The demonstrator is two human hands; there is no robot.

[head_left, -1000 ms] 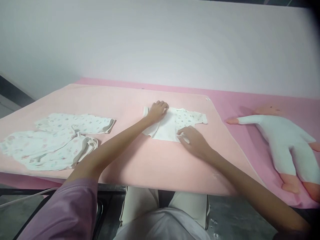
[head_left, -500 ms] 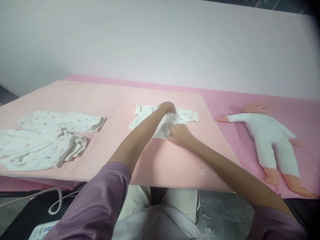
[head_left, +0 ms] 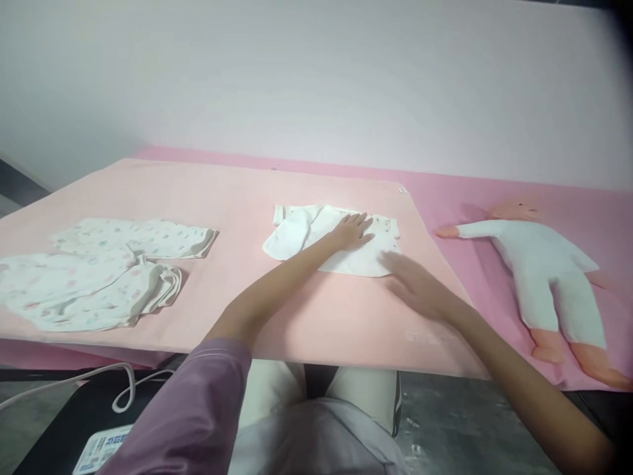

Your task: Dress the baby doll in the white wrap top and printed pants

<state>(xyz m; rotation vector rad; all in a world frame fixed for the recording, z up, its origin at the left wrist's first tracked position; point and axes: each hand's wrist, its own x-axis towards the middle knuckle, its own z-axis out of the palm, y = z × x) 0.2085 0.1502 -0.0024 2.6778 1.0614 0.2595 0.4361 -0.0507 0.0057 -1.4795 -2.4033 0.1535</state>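
A small white baby shirt (head_left: 316, 241) with a faint print lies on the pale pink mat (head_left: 237, 290), partly folded. My left hand (head_left: 352, 231) lies flat on the middle of it, fingers stretched out. My right hand (head_left: 420, 285) hovers just off the shirt's near right corner, fingers extended and smeared by motion, holding nothing.
A heap of printed white baby clothes (head_left: 99, 270) lies at the left of the mat. A doll (head_left: 539, 270) in a pale suit lies on its back on the darker pink cover at the right. A white cord (head_left: 119, 389) hangs below the near edge.
Both hands were pinching the shirt near its middle; now the left hand is flat on it and the right hand has let go and drawn back to the right.
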